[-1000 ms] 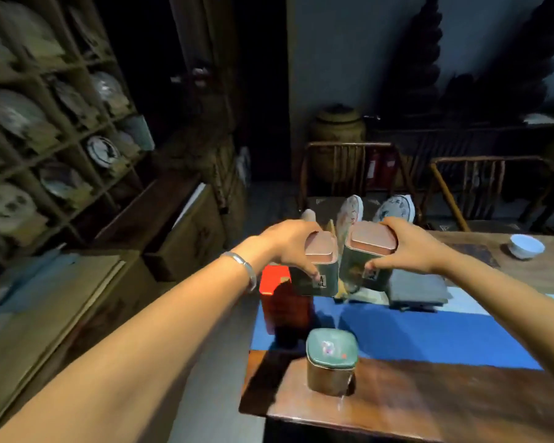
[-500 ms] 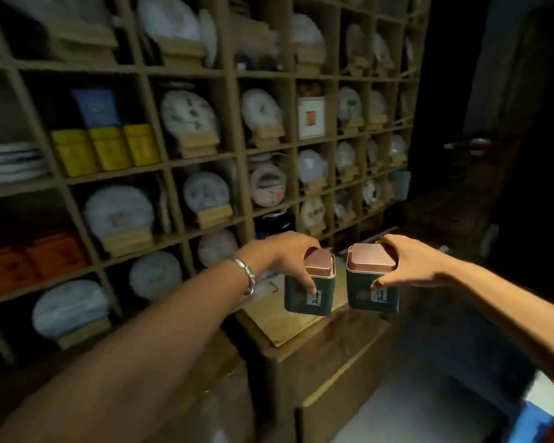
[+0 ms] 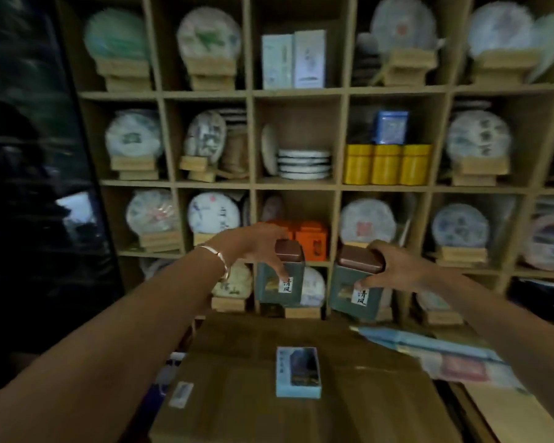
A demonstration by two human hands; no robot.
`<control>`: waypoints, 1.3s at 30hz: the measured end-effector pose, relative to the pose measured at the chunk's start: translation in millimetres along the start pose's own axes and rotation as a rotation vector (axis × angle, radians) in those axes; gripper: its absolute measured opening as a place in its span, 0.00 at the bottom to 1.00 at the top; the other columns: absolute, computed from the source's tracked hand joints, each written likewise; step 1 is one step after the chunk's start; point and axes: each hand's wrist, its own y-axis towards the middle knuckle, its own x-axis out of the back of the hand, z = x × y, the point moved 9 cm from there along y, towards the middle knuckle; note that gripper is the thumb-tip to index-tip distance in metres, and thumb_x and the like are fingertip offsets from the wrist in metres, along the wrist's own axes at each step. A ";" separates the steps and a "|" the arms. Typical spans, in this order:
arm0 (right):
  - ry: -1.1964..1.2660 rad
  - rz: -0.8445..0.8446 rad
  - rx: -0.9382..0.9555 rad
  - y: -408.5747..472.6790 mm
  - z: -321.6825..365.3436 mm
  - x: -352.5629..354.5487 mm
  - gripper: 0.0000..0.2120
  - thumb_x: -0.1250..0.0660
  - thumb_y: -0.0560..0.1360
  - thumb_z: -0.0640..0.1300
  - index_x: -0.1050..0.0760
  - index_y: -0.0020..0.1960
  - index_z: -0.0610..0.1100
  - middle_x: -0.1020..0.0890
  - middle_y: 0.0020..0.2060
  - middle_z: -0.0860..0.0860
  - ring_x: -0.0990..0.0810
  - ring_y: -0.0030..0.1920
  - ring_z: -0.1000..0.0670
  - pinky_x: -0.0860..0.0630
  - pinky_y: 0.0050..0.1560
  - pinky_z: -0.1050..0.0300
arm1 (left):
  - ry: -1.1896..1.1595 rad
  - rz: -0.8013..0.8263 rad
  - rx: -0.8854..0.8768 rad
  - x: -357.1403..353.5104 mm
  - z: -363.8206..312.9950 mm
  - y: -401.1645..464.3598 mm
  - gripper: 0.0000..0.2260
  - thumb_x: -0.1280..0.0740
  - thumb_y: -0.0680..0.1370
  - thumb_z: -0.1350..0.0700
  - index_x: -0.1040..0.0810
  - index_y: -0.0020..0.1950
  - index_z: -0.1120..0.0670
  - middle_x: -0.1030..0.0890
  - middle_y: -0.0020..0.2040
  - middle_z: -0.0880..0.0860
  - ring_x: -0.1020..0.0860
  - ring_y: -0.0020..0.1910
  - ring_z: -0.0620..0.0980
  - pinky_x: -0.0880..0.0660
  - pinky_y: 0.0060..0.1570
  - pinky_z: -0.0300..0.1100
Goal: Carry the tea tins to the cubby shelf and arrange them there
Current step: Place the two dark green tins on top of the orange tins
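Wooden cubby shelf (image 3: 296,186) behind two square copper-lidded tea tins (image 3: 279,282), hand-held.

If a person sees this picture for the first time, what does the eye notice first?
First, the two green tea tins with copper lids, held up side by side at the centre: one in the left hand, one in the right hand. Behind them the cubby shelf fills the view, with three yellow canisters at mid-right.
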 end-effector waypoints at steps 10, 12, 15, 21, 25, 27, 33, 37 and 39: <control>0.073 0.040 0.166 163.8 23.2 -2.9 0.34 0.20 0.59 0.56 0.33 0.57 0.49 0.24 0.48 0.53 0.23 0.47 0.56 0.23 0.43 0.61 | -0.064 0.040 0.222 17.5 110.6 83.6 0.38 0.22 0.57 0.39 0.31 0.62 0.50 0.25 0.56 0.48 0.25 0.53 0.50 0.26 0.53 0.46; 0.053 0.051 0.184 195.1 20.3 -0.6 0.33 0.20 0.60 0.55 0.33 0.57 0.48 0.25 0.48 0.54 0.23 0.47 0.56 0.24 0.43 0.61 | -0.111 0.021 0.226 19.6 118.8 112.1 0.38 0.21 0.58 0.42 0.31 0.63 0.50 0.25 0.57 0.48 0.26 0.54 0.49 0.26 0.52 0.45; 0.033 0.061 0.209 236.2 15.4 1.1 0.33 0.20 0.61 0.54 0.33 0.59 0.47 0.26 0.50 0.51 0.24 0.49 0.54 0.26 0.43 0.60 | -0.164 -0.027 0.216 23.1 129.1 152.1 0.38 0.20 0.59 0.43 0.32 0.64 0.49 0.25 0.58 0.48 0.25 0.55 0.49 0.26 0.52 0.44; -0.018 0.075 0.177 292.1 -6.2 -9.6 0.40 0.23 0.65 0.57 0.39 0.68 0.46 0.34 0.55 0.49 0.28 0.53 0.51 0.27 0.50 0.57 | -0.194 0.023 0.199 12.8 138.9 206.6 0.37 0.21 0.63 0.47 0.33 0.68 0.50 0.26 0.61 0.48 0.26 0.58 0.50 0.27 0.59 0.47; -0.020 0.033 0.105 312.4 -26.4 -9.9 0.43 0.24 0.67 0.56 0.44 0.71 0.45 0.37 0.56 0.48 0.30 0.54 0.50 0.30 0.52 0.58 | -0.183 -0.013 0.176 10.8 142.5 232.5 0.39 0.23 0.66 0.46 0.36 0.71 0.53 0.29 0.66 0.54 0.28 0.62 0.54 0.28 0.63 0.53; -0.035 0.016 0.070 320.8 -34.2 -10.0 0.45 0.24 0.67 0.56 0.47 0.73 0.44 0.37 0.59 0.46 0.31 0.57 0.48 0.29 0.55 0.57 | -0.151 -0.021 0.157 10.4 145.1 246.3 0.39 0.24 0.68 0.45 0.38 0.72 0.53 0.31 0.67 0.55 0.30 0.64 0.55 0.29 0.64 0.53; -0.006 0.047 0.007 346.8 -37.4 -15.3 0.48 0.26 0.69 0.55 0.53 0.75 0.42 0.41 0.67 0.43 0.33 0.64 0.46 0.35 0.59 0.60 | -0.073 -0.019 0.134 7.0 159.3 273.2 0.41 0.28 0.71 0.43 0.46 0.75 0.54 0.37 0.71 0.58 0.39 0.70 0.59 0.35 0.67 0.53; -0.006 0.055 -0.062 360.8 -42.7 -14.7 0.49 0.26 0.69 0.58 0.53 0.76 0.41 0.42 0.71 0.41 0.36 0.69 0.43 0.35 0.66 0.55 | -0.067 0.011 0.119 4.6 169.2 284.2 0.37 0.30 0.73 0.42 0.43 0.74 0.55 0.36 0.72 0.59 0.37 0.70 0.59 0.34 0.66 0.52; 0.013 0.058 -0.070 367.4 -43.5 -15.8 0.48 0.26 0.69 0.57 0.50 0.76 0.41 0.38 0.71 0.42 0.34 0.69 0.44 0.34 0.67 0.55 | -0.065 0.043 0.104 3.9 171.3 290.3 0.35 0.29 0.73 0.43 0.40 0.73 0.55 0.34 0.72 0.58 0.34 0.69 0.58 0.33 0.66 0.52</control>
